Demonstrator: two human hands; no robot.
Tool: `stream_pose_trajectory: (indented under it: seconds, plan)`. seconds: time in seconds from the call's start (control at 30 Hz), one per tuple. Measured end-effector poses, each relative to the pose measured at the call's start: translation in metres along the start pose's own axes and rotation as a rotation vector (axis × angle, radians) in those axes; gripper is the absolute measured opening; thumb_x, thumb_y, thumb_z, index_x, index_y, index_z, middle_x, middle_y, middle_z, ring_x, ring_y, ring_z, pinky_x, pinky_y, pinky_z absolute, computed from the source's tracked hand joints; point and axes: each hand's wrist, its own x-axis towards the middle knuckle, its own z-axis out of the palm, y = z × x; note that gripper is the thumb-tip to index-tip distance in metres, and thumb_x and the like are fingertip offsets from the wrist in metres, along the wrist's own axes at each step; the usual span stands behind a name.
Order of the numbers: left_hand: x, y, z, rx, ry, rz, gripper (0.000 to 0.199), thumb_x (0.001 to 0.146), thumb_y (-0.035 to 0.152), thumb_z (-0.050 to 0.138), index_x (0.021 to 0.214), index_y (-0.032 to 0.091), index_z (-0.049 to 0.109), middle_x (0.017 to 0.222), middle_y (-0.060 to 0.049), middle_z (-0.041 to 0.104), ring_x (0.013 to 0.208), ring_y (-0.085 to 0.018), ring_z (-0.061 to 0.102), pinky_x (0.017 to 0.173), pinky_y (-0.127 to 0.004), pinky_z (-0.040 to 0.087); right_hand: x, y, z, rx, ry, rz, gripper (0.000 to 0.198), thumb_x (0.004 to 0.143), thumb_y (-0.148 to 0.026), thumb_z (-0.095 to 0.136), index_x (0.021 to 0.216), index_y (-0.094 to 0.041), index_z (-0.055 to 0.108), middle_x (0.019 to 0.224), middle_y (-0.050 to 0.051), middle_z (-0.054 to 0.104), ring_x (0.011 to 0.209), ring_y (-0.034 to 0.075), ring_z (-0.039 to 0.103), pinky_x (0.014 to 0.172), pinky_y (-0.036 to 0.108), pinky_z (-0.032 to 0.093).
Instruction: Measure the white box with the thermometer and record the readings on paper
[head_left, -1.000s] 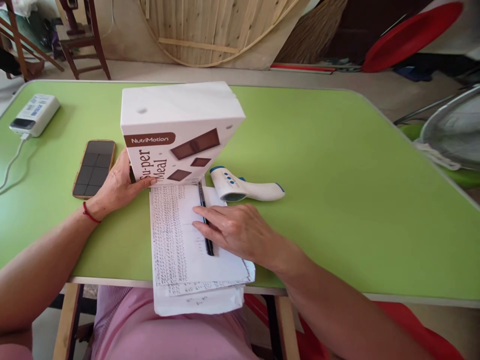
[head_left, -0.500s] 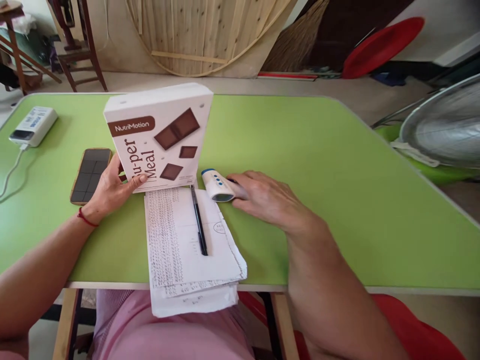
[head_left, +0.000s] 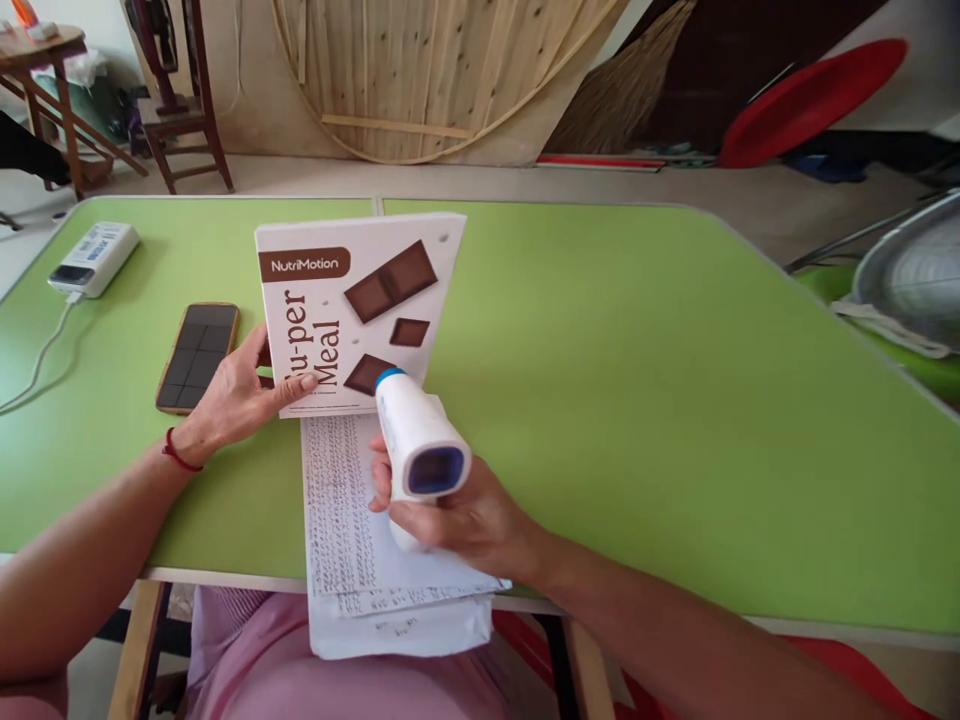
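Note:
My left hand (head_left: 244,390) grips the lower left of a white box (head_left: 307,330) marked NutriMotion, thumb on its front face and fingers behind. The box stands upright on the table, its front with brown chocolate pictures turned toward me. My right hand (head_left: 465,515) is wrapped round the handle of a white and blue infrared thermometer (head_left: 420,430). Its blue nose points at the lower right of the box, and its dark screen faces me. Beneath the thermometer lie handwritten papers (head_left: 341,520), partly covered by my right hand. The pen on them is hidden.
The green table (head_left: 637,400) spreads out to the right. A phone (head_left: 197,358) lies left of the box, and a white power bank (head_left: 94,260) with a cable sits farther left. A metal basin (head_left: 919,260) stands beyond the right edge.
My right hand has lifted the thermometer off the table, turned it upright and brought it left over the papers. The box in my left hand is less tilted, so its top face is barely visible.

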Motion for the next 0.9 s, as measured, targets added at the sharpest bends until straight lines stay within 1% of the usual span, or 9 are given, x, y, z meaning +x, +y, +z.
stream_pose_trajectory:
  seconds: [0.07,0.2,0.33,0.43,0.5,0.57,0.67,0.73,0.9]
  plan:
    - [-0.001,0.002,0.0,0.016,0.011,0.009,0.056,0.081,0.068,0.071,0.115,0.024,0.061,0.109,-0.007,0.073,0.095,-0.031,0.072,0.069,-0.043,0.062,0.006,0.001,-0.001,0.023,0.003,0.026,0.018,0.084,-0.03,0.062,0.091,-0.023,0.048,0.072,-0.002,0.054,0.063,0.015,0.059,0.059,0.033,0.056]
    - [-0.004,0.003,0.002,0.041,0.012,-0.007,0.056,0.081,0.07,0.071,0.112,0.024,0.061,0.107,-0.007,0.073,0.093,-0.03,0.072,0.073,-0.045,0.061,0.013,-0.002,-0.004,0.074,-0.001,0.043,0.018,0.081,-0.029,0.065,0.087,-0.022,0.049,0.074,-0.002,0.055,0.061,0.013,0.057,0.059,0.032,0.055]
    - [-0.004,0.002,0.004,0.004,-0.011,-0.002,0.059,0.082,0.069,0.07,0.117,0.022,0.059,0.11,-0.009,0.074,0.092,-0.03,0.072,0.066,-0.041,0.06,0.015,-0.003,0.001,0.111,-0.007,0.079,0.019,0.081,-0.028,0.067,0.085,-0.021,0.051,0.073,-0.001,0.057,0.063,0.014,0.059,0.062,0.032,0.056]
    - [-0.003,0.001,0.004,-0.019,-0.042,0.061,0.054,0.087,0.065,0.067,0.117,0.021,0.059,0.115,-0.009,0.073,0.099,-0.03,0.07,0.078,-0.042,0.06,0.016,-0.003,0.003,0.186,-0.02,0.108,0.021,0.08,-0.032,0.071,0.086,-0.02,0.055,0.077,0.001,0.062,0.069,0.015,0.064,0.069,0.034,0.059]
    - [-0.003,-0.001,0.005,-0.037,-0.058,0.084,0.052,0.089,0.063,0.066,0.117,0.02,0.058,0.119,-0.01,0.072,0.105,-0.03,0.069,0.089,-0.045,0.059,0.017,-0.003,0.003,0.226,-0.018,0.124,0.023,0.08,-0.036,0.074,0.085,-0.02,0.057,0.078,0.001,0.063,0.07,0.015,0.065,0.07,0.033,0.059]
    - [-0.003,-0.002,0.006,-0.051,-0.053,0.081,0.054,0.088,0.063,0.067,0.118,0.02,0.057,0.123,-0.011,0.069,0.109,-0.031,0.068,0.093,-0.046,0.058,0.018,-0.002,0.002,0.246,-0.011,0.139,0.024,0.08,-0.037,0.075,0.084,-0.019,0.059,0.078,0.002,0.064,0.07,0.015,0.065,0.07,0.032,0.058]
    - [-0.003,-0.005,0.009,-0.056,-0.025,0.065,0.063,0.081,0.064,0.074,0.121,0.02,0.054,0.127,-0.014,0.066,0.112,-0.033,0.067,0.093,-0.049,0.059,0.017,-0.003,0.003,0.257,0.001,0.158,0.025,0.079,-0.037,0.077,0.081,-0.019,0.06,0.076,0.002,0.065,0.069,0.014,0.063,0.069,0.032,0.057]
    - [-0.003,-0.005,0.01,-0.064,-0.019,0.046,0.068,0.076,0.064,0.079,0.121,0.021,0.053,0.123,-0.013,0.067,0.109,-0.033,0.068,0.09,-0.049,0.06,0.017,-0.003,0.004,0.253,0.01,0.166,0.026,0.077,-0.037,0.078,0.08,-0.019,0.06,0.075,0.002,0.064,0.067,0.015,0.062,0.066,0.032,0.055]
    - [-0.002,-0.003,0.01,-0.057,-0.025,0.04,0.064,0.077,0.064,0.078,0.119,0.021,0.053,0.117,-0.01,0.07,0.103,-0.031,0.071,0.086,-0.046,0.062,0.017,-0.005,0.004,0.251,0.028,0.184,0.025,0.075,-0.036,0.078,0.078,-0.019,0.059,0.074,0.001,0.063,0.067,0.014,0.06,0.065,0.032,0.054]
